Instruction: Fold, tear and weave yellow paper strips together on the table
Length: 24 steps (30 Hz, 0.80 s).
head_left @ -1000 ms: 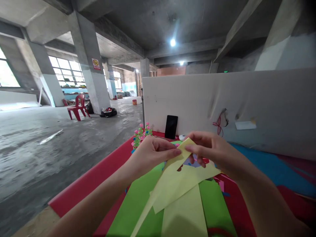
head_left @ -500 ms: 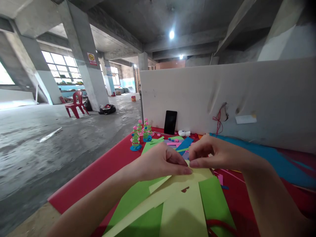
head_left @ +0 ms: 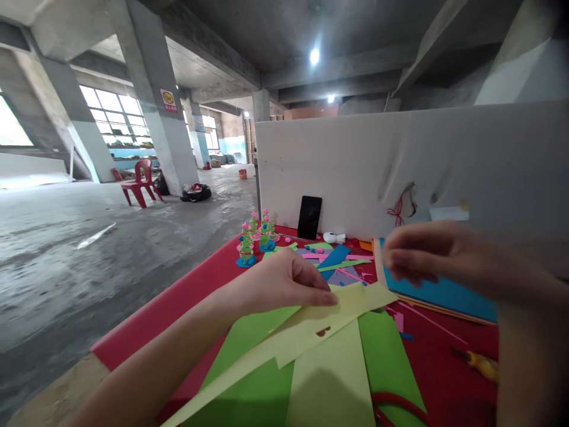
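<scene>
Left grip (head_left: 288, 284) still pinches yellow paper (head_left: 302, 326); right grip (head_left: 433, 255), curled, contents unclear, has lifted away.

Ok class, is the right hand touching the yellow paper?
Apart. In the head view, the right hand is above and to the right of the yellow paper, and a bit of blue sheet shows in the gap.

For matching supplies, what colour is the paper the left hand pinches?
The paper is pale yellow; head view.
</scene>
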Each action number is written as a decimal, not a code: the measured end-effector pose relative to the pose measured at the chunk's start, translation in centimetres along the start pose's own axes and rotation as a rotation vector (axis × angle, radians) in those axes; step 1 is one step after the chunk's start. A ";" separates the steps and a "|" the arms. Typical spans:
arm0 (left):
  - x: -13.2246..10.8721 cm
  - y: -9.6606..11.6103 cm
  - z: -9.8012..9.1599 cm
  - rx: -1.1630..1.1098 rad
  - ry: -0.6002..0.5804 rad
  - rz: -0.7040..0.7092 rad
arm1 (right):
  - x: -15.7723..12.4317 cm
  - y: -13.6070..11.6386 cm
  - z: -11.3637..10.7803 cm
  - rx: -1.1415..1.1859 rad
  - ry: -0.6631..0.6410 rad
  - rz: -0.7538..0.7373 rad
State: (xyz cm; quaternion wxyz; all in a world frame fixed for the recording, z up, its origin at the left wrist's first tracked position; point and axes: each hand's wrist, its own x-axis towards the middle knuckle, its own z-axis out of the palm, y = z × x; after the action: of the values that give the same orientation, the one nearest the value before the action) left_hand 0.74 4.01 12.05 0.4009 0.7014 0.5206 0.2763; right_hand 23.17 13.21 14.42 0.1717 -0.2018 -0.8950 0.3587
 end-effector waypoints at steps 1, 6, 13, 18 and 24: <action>0.0 0.1 0.1 -0.002 0.000 0.004 | 0.4 -0.4 0.6 -0.031 -0.056 0.004; -0.2 0.9 0.7 0.014 0.024 0.024 | 2.2 -1.5 2.9 -0.069 -0.244 -0.027; -0.3 0.0 -0.2 0.150 0.016 0.056 | 0.5 1.1 -0.1 0.085 -0.149 0.154; -0.8 -0.7 -1.9 0.276 -0.076 0.034 | -1.6 3.4 -2.2 0.112 0.014 0.284; -1.6 0.0 -3.1 0.414 0.088 0.022 | -1.8 3.4 -2.1 0.105 0.104 0.368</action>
State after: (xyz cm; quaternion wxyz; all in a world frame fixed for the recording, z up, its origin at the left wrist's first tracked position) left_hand -2.25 3.30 13.68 0.2220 0.7617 0.5755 0.1984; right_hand 26.48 15.83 13.16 0.1595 -0.3710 -0.8130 0.4195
